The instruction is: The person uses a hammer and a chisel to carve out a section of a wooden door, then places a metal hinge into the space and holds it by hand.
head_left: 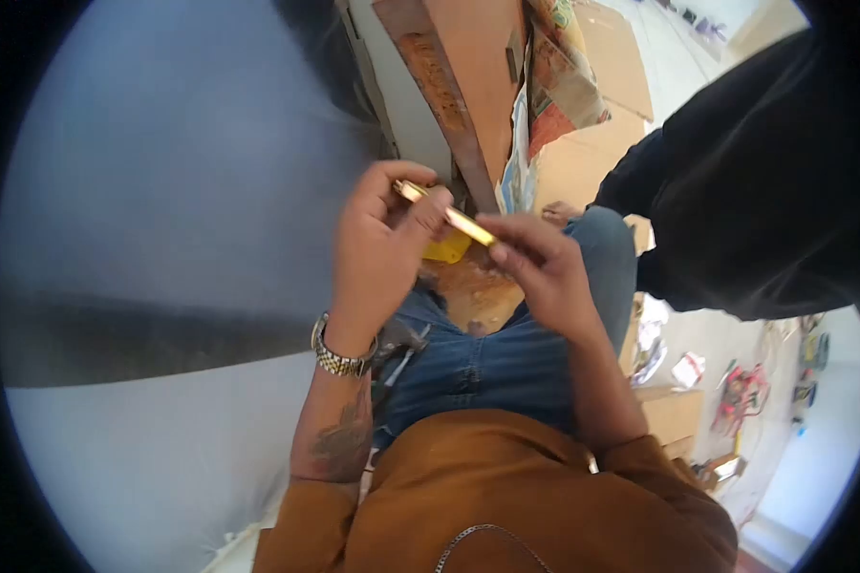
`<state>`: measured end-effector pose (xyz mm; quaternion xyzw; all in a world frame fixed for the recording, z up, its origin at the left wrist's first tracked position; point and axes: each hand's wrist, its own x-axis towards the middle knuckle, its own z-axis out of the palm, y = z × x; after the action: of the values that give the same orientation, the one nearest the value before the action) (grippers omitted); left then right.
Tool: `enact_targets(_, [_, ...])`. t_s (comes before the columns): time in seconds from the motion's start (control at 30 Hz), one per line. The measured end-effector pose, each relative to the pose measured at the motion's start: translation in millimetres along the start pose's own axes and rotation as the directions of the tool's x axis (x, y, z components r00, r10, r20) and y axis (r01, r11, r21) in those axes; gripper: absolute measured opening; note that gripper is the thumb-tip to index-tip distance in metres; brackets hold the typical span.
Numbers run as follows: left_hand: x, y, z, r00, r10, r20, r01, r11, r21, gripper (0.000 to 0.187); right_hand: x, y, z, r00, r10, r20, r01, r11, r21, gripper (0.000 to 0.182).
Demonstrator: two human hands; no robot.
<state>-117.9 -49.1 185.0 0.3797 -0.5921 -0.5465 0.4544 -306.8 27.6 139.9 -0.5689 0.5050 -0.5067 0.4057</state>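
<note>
- A wide, blurred grey surface (162, 220) is filling the left half of the view, with a darker band running across it.
- A metal wristwatch (342, 359) is sitting on the person's left wrist, and a tattoo is showing on the forearm below it.
- The left hand (377, 244) is curling closed, pinching the upper left end of a thin gold-coloured stick (446, 214) between thumb and fingers.
- The stick is slanting down to the right, held in the air above the person's lap, between the two hands.
- A yellow piece (446, 250) is peeking out just under the stick, beside the left hand; what it is cannot be told.
- The right hand (541, 267) is closing its fingertips on the lower right end of the stick.
- Blue jeans (487, 368) and a brown shirt (506, 497) are filling the lower centre.
- A long brown board (449, 105) is leaning above the hands.
- Another person's dark sleeve (745, 191) is reaching in from the right.
- Cardboard boxes (669, 411) and small clutter are lying on the floor at right.
</note>
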Motion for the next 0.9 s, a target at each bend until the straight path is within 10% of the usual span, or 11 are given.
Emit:
enact_targets(0.1, [28, 19, -8, 0.98, 0.141, -0.139, -0.112, 0.974, 0.198, 0.021, 28, 13, 14, 0.99, 0.115, -0.075, -0.07, 0.891, 0.449, 0.031])
enact_targets(0.37, [79, 33, 4, 0.862, 0.473, -0.181, -0.354, 0.819, 0.451, 0.023, 26, 123, 43, 0.912, 0.407, -0.053, -0.38, 0.886, 0.267, 0.026])
enact_targets(0.9, [73, 45, 21, 0.839, 0.508, -0.196, -0.268, 0.699, 0.663, 0.024, 92, 54, 60, 0.961, 0.274, -0.042, -0.181, 0.735, 0.654, 0.029])
